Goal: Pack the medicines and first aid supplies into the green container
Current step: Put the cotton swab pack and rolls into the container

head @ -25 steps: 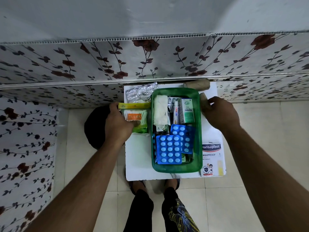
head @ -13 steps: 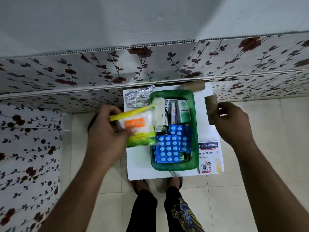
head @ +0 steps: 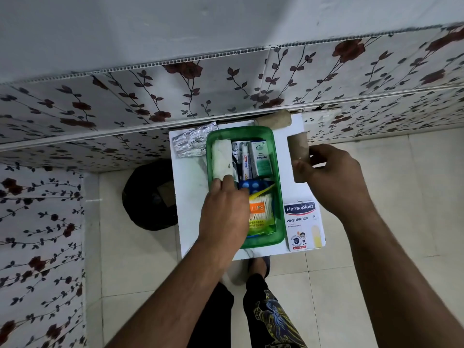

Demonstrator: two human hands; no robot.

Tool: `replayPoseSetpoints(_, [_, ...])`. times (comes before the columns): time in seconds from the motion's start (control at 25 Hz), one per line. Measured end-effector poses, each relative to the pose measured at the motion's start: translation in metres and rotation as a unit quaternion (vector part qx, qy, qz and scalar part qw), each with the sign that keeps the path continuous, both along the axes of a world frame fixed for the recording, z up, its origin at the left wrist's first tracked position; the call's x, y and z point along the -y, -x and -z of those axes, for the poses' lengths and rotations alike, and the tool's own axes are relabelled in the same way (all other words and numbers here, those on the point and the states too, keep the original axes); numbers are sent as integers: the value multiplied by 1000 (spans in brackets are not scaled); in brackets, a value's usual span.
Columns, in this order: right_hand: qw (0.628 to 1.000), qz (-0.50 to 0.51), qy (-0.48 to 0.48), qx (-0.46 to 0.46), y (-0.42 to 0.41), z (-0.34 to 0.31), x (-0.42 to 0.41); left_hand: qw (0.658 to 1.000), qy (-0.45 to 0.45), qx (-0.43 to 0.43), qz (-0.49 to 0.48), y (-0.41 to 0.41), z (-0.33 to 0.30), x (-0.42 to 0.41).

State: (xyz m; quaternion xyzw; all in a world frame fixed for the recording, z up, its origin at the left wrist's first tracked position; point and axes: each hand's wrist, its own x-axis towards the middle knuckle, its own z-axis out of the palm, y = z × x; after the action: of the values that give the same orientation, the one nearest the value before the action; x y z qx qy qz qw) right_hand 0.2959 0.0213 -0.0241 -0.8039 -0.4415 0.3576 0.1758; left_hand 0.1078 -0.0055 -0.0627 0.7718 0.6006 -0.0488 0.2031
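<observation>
The green container [head: 276, 151] stands on a small white table [head: 190, 187]. Inside lie a white gauze roll [head: 222, 158], a white tube [head: 245, 162], a green box [head: 262, 159], blue blister packs [head: 253, 185] and a cotton swab pack [head: 261, 214] on top at the near end. My left hand [head: 226, 212] rests over the swab pack, fingers on it and beside the gauze. To the right of the container, my right hand [head: 334, 177] grips a brown bandage roll [head: 298, 149] above the table.
A silver foil strip [head: 193, 143] lies left of the container. A second brown roll [head: 273, 119] sits at the table's back edge. A Hansaplast box [head: 302, 224] lies at the front right. A dark round object [head: 150, 194] is on the floor at left. The floral wall is close behind.
My left hand carried the swab pack from the table's left side into the container's near end, over the blue blisters. My right hand lifted the brown roll slightly.
</observation>
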Motion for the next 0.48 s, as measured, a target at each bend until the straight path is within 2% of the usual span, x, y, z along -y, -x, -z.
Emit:
replayPoseSetpoints(0.12, [1000,-9,1,-24,16,-3,-2,995,5,-46,88,4,-5,-3])
replayPoseSetpoints(0.24, [999,-37,14,-20,42,0,-13,996,20,-22,86,15,-15,-15])
replayPoseSetpoints(0.36, [995,-92,9,32,71,9,-29,991,-18,125,-33,38,-25,-28])
replayPoseSetpoints(0.44, [988,-138,15,71,84,18,-39,963,-38,218,-155,59,-23,-37])
replayPoseSetpoints(0.48, [985,-146,23,84,88,21,-43,952,-41,230,-197,69,-19,-42])
